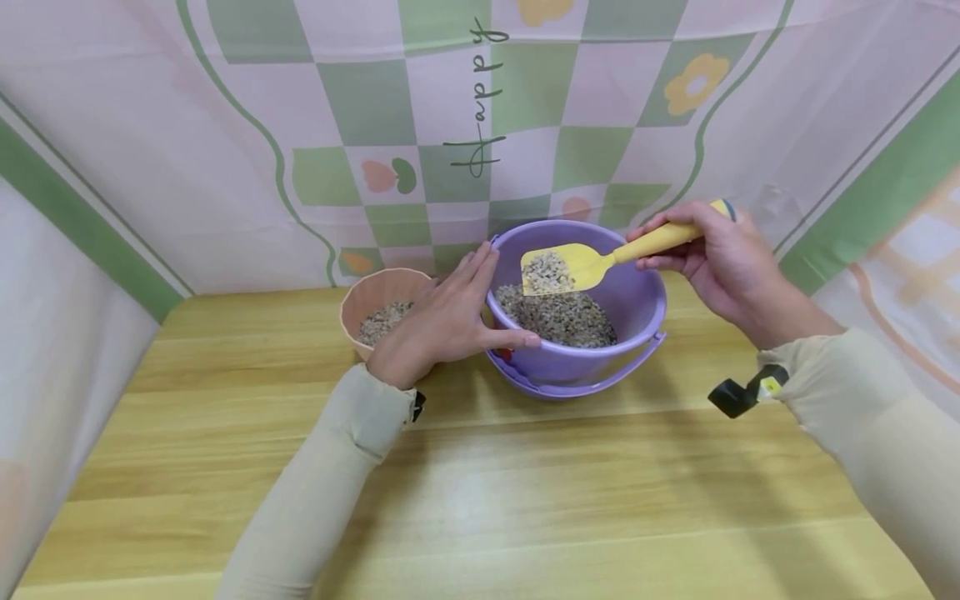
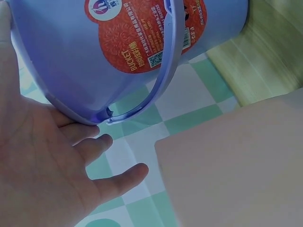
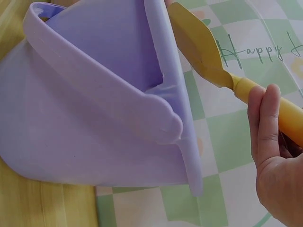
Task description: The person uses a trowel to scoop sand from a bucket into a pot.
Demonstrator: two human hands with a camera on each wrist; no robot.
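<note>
Gravel (image 1: pixel 558 317) fills the bottom of a purple bucket (image 1: pixel 637 296) that stands on the wooden table (image 1: pixel 480 483), near its far edge by the checked backdrop (image 1: pixel 360 108). We see a yellow scoop (image 1: pixel 551 271) held level over the bucket with a small heap of the same gravel on its blade. Our right hand (image 1: pixel 712 250) grips the scoop's handle, fingers wrapped around it. Our left hand (image 1: pixel 442 321) lies flat and relaxed against the bucket's left side, fingers straight and thumb stretched along the wall, grasping nothing. Just left of that hand sits a peach cup (image 1: pixel 378 304) with some gravel inside. On the bucket's wall, the left wrist view shows a red label (image 2: pixel 142 33) reading "BUCKET" beside a small code square; its finer print is too small for us to read. The backdrop carries the word "Happy" in green script (image 3: pixel 251 49).
</note>
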